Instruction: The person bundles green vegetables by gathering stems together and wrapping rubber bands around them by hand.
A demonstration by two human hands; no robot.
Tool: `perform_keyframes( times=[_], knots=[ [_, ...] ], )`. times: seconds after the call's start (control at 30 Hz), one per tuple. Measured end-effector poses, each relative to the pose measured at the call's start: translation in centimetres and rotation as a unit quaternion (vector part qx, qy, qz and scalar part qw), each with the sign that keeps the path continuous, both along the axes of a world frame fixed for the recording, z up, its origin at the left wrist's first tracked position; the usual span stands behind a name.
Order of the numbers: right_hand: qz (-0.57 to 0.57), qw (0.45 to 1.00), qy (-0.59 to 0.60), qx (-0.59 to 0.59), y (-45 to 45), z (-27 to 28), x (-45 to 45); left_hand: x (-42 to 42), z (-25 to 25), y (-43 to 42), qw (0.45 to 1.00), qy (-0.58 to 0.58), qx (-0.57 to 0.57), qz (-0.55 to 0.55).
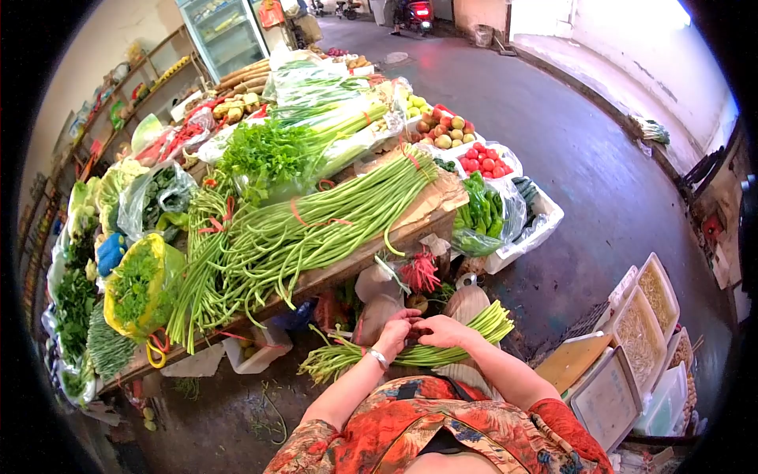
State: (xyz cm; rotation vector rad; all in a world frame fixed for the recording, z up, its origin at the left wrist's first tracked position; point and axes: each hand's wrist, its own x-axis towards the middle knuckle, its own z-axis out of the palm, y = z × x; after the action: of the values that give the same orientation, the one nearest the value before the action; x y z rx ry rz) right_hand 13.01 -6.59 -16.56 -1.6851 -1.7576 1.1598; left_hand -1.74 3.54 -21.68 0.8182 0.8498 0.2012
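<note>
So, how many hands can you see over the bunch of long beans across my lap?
2: your left hand, with a silvery band at the wrist, and your right hand beside it, both over the bunch. Some fingertips are hidden.

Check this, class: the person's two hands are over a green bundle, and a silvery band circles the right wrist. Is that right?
Not quite: the silvery band circles the left wrist, as the head view shows. The rest stands: left hand and right hand are over the green bundle.
</note>
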Motion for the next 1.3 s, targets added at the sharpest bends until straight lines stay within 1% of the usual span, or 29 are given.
perform_keyframes(
  times=[0.2,0.3,0.37,0.4,0.43,0.5,0.57,0.6,0.63,0.67,0.73,0.77,0.83,0.9,1.0,1.03,1.1,1.17,1.2,1.23,1.27,1.3],
  knots=[
    [-0.009,1.0,0.009,0.003,0.0,0.0,-0.1,-0.1,-0.4,0.0,1.0,-0.006,0.001,0.007],
    [-0.039,0.999,0.008,0.015,-0.1,-0.2,-0.2,-0.1,-0.6,-0.1,1.0,-0.02,0.001,0.01],
    [-0.092,0.995,0.013,0.025,-0.2,-0.7,-0.3,-0.1,-0.6,-0.2,1.0,-0.027,0.0,0.012],
    [-0.106,0.992,0.059,0.039,-0.2,-0.6,-0.3,0.0,-0.7,0.0,1.0,-0.02,-0.002,0.005],
    [-0.107,0.992,0.059,0.038,-0.3,-0.6,-0.3,0.0,-0.8,0.1,1.0,-0.012,-0.003,-0.002],
    [-0.135,0.987,0.072,0.037,-0.3,0.1,-0.3,-0.1,-0.6,-0.1,1.0,-0.008,-0.002,0.018],
    [-0.15,0.986,0.063,0.027,-0.3,1.3,-0.4,-0.2,0.1,-0.2,0.999,-0.019,0.006,0.034],
    [-0.156,0.986,0.062,0.002,-0.2,2.0,-0.4,0.0,0.1,-0.2,0.999,0.008,0.021,0.025],
    [-0.162,0.985,0.061,-0.023,-0.2,2.2,-0.4,0.0,0.0,-0.2,0.999,0.009,0.021,0.025],
    [-0.162,0.985,0.061,-0.024,-0.3,2.1,-0.4,0.0,-0.2,-0.1,0.999,0.009,0.02,0.029],
    [-0.122,0.989,0.082,0.034,-0.4,1.5,-0.3,-0.1,-0.3,-0.1,0.999,0.009,0.019,0.034],
    [-0.122,0.988,0.082,0.034,-0.3,1.1,-0.2,-0.2,-0.3,-0.1,0.999,-0.009,0.02,0.03],
    [-0.04,0.999,-0.01,-0.005,0.0,-0.1,0.1,-0.3,-0.4,0.0,0.999,-0.026,0.022,0.026],
    [-0.053,0.998,-0.001,0.017,-0.1,-1.1,0.0,-0.4,-0.4,0.3,1.0,-0.011,0.025,-0.011],
    [-0.058,0.998,0.001,0.023,-0.1,-1.3,0.0,-0.4,-0.5,0.3,1.0,0.0,0.025,-0.015],
    [-0.051,0.999,0.001,0.005,0.0,-1.0,0.1,-0.3,-0.5,0.2,1.0,0.0,0.025,-0.015],
    [-0.043,0.999,0.002,-0.014,0.0,-1.0,0.1,0.0,-0.7,-0.1,1.0,-0.006,0.012,0.014],
    [-0.073,0.996,0.017,0.04,-0.2,-1.6,0.0,0.0,-1.3,0.0,1.0,-0.014,0.008,0.011],
    [-0.073,0.996,0.017,0.04,-0.2,-1.1,-0.1,0.0,-1.1,0.0,1.0,-0.023,0.004,0.009],
    [-0.1,0.993,0.043,0.043,-0.3,-0.6,-0.2,0.0,-0.9,-0.1,1.0,-0.022,0.004,0.009],
    [-0.126,0.989,0.068,0.047,-0.4,0.0,-0.3,0.0,-0.7,-0.2,1.0,-0.004,0.012,0.016],
    [-0.126,0.989,0.069,0.046,-0.4,0.6,-0.4,0.1,-0.4,-0.2,0.999,0.014,0.02,0.023]
  ],
)
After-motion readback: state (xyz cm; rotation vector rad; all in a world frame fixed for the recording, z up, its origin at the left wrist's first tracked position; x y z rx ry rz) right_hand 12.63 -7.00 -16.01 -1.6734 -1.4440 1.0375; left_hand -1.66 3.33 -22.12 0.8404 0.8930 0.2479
